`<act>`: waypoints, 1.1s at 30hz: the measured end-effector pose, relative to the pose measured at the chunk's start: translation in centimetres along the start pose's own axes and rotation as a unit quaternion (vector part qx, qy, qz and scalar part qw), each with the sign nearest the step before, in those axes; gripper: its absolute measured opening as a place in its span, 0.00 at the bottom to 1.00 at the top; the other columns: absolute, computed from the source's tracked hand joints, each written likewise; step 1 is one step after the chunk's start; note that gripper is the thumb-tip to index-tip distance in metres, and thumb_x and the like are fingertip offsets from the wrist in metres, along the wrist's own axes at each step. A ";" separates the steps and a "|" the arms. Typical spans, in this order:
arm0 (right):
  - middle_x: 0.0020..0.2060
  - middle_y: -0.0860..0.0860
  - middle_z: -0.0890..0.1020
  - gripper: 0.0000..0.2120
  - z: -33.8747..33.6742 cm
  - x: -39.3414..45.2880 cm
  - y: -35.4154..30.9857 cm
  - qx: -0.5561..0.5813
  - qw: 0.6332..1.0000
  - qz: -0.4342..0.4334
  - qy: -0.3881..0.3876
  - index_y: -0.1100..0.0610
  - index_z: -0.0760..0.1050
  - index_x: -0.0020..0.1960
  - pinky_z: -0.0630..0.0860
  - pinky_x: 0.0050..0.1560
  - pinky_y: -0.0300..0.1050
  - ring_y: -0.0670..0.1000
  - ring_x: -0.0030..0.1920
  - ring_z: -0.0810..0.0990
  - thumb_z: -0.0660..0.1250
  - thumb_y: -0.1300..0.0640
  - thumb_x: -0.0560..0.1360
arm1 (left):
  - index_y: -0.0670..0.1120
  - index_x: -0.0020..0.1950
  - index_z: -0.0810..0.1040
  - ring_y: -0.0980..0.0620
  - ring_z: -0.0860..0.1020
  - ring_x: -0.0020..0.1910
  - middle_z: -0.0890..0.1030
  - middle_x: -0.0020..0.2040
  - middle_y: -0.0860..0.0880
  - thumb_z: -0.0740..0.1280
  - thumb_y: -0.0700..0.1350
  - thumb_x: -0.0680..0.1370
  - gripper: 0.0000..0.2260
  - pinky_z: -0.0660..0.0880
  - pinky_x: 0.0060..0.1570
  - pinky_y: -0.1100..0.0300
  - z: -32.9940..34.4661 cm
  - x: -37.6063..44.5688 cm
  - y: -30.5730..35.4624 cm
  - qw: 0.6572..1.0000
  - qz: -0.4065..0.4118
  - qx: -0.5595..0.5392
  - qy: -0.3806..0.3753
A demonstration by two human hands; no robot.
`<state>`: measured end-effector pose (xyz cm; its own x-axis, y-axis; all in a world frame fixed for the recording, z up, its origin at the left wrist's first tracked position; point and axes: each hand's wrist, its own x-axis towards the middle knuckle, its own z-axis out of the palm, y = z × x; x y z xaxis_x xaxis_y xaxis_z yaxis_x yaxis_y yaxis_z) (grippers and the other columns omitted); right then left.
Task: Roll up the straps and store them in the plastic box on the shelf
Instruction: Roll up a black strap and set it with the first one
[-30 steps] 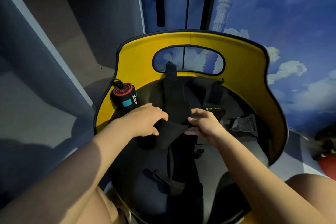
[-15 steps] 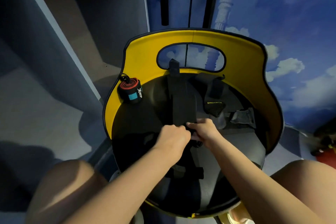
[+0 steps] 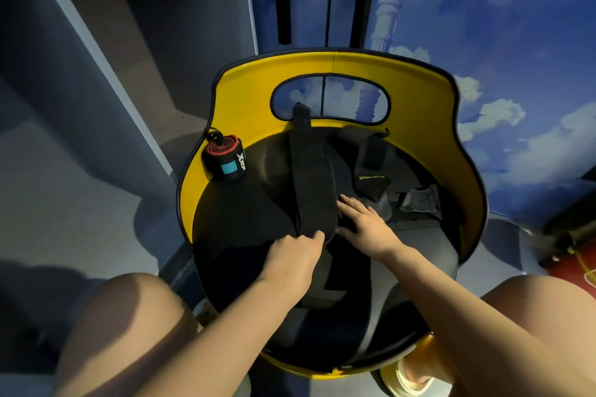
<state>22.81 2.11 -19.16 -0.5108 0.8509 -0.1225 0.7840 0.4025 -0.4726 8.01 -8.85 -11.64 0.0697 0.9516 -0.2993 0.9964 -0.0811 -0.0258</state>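
A long black strap [image 3: 311, 184] lies stretched along the black seat of a yellow-backed chair [image 3: 248, 100], its far tip propped against the backrest. My left hand [image 3: 295, 256] pinches the strap's near end between thumb and fingers. My right hand [image 3: 362, 224] lies flat with straight fingers on the seat just right of the strap's near end. A rolled-up red and black strap [image 3: 224, 159] with a blue patch stands at the seat's left edge. More black straps [image 3: 372, 176], one with yellow lettering, lie at the seat's right. The plastic box is out of view.
A grey strap piece [image 3: 419, 201] lies at the seat's far right. Grey shelf compartments [image 3: 106, 42] open on the left. A blue cloud-painted wall [image 3: 483, 26] stands behind the chair. My knees [image 3: 129, 316] flank the seat. A red object [image 3: 574, 274] sits at the right edge.
My right hand has let go of the strap end and now lies flat beside it. My left hand has shifted left along the near end. The view has pulled back.
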 end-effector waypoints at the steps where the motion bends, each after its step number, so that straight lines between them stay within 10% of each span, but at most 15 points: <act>1: 0.76 0.49 0.54 0.34 0.0 0.2 0.4 -0.004 1.000 0.015 -0.012 0.49 0.52 0.76 0.50 0.74 0.53 0.52 0.76 0.51 0.65 0.48 0.76 | 0.44 0.68 0.61 0.40 0.78 0.53 0.80 0.52 0.43 0.62 0.28 0.72 0.27 0.67 0.41 0.55 -0.1 0.1 0.2 1.000 -0.002 0.007 -0.005; 5: 0.75 0.54 0.60 0.43 -0.4 1.8 0.8 0.077 0.996 0.037 -0.007 0.55 0.50 0.77 0.49 0.74 0.52 0.53 0.75 0.55 0.70 0.46 0.72 | 0.43 0.67 0.62 0.40 0.78 0.53 0.80 0.52 0.42 0.62 0.27 0.72 0.26 0.68 0.41 0.54 -0.1 0.2 0.2 1.000 0.000 0.021 -0.016; 11: 0.54 0.59 0.77 0.16 -1.0 3.9 0.9 0.193 0.968 0.102 0.124 0.63 0.78 0.56 0.62 0.46 0.33 0.56 0.57 0.75 0.73 0.58 0.71 | 0.41 0.69 0.62 0.40 0.77 0.55 0.79 0.55 0.41 0.62 0.27 0.72 0.27 0.71 0.46 0.54 -0.1 0.7 0.9 0.998 0.010 0.027 -0.055; 22: 0.53 0.61 0.78 0.12 -3.4 5.9 3.4 0.287 0.850 0.280 0.343 0.65 0.77 0.55 0.64 0.43 0.38 0.58 0.54 0.77 0.67 0.58 0.76 | 0.42 0.61 0.71 0.44 0.80 0.51 0.81 0.52 0.44 0.66 0.28 0.69 0.22 0.68 0.39 0.57 0.2 2.2 2.0 0.991 0.058 0.082 -0.087; 26: 0.59 0.62 0.75 0.17 -2.6 6.6 3.9 0.245 0.889 0.285 0.262 0.64 0.75 0.61 0.69 0.56 0.45 0.61 0.60 0.75 0.67 0.56 0.76 | 0.44 0.61 0.71 0.44 0.79 0.52 0.81 0.52 0.45 0.66 0.29 0.70 0.22 0.63 0.34 0.59 0.3 2.1 2.0 0.992 0.076 0.071 -0.075; 33: 0.55 0.58 0.72 0.15 -2.4 3.2 1.3 0.163 0.923 0.131 0.322 0.61 0.73 0.58 0.69 0.56 0.47 0.58 0.58 0.72 0.68 0.55 0.75 | 0.54 0.64 0.71 0.46 0.76 0.58 0.78 0.60 0.48 0.65 0.41 0.77 0.17 0.75 0.55 0.54 1.9 0.8 -1.3 0.986 0.025 -0.146 -0.072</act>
<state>23.10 6.18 -18.05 0.0798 0.9713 0.2243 0.6489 0.1202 -0.7513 6.64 -8.51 -13.70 0.1331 0.8949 -0.4259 0.9648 -0.0187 0.2624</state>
